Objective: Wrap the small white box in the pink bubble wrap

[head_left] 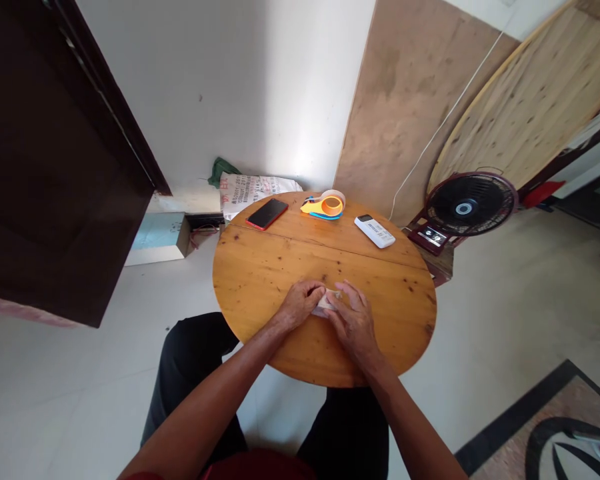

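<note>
Over the near half of the round wooden table, my two hands meet at a small white piece that looks like paper. My left hand pinches its left side between thumb and fingers. From the right, my right hand has its fingers curved around the other side, touching the piece. Both hands partly cover it, so its full shape is hidden.
Along the table's far side lie a dark-screened phone with a red edge, a yellow and blue tape dispenser and a white power-bank-like device. A dark fan stands to the right. Behind the table is a printed sack.
</note>
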Tool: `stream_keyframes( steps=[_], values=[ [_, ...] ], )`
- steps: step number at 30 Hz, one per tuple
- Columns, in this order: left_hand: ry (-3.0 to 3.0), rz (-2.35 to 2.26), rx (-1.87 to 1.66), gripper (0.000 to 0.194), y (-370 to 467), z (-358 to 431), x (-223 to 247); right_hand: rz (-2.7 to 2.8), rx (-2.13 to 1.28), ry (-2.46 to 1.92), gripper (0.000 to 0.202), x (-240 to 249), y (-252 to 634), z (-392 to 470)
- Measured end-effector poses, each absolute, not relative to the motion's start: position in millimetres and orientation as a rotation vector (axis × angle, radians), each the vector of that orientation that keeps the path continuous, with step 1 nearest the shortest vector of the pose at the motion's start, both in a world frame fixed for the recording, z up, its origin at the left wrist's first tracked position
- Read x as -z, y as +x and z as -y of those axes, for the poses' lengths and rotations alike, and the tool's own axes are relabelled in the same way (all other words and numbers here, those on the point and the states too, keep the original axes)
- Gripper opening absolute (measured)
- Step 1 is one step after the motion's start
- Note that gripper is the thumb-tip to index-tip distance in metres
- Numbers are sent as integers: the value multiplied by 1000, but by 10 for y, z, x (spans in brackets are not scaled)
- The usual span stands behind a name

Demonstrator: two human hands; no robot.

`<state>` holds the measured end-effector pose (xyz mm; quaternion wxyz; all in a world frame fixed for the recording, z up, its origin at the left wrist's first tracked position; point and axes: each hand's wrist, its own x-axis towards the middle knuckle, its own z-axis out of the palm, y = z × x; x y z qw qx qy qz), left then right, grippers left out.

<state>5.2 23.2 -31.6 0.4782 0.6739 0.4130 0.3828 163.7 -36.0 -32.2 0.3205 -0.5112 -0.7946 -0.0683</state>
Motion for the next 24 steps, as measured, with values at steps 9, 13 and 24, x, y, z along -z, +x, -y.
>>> stream_keyframes(
  steps=[9, 13, 24],
  values=[
    [1504, -1061, -1051, 29, 50, -96, 378, 1998, 131, -1373, 25, 363, 1625, 384],
    [1493, -1074, -1136, 37, 23, 39, 447, 2059, 137, -1419, 25, 274, 1624, 377],
    [1865, -1136, -1104, 38, -28, 158, 449, 2033, -45, -1388, 29, 353, 1686, 338]
  ],
)
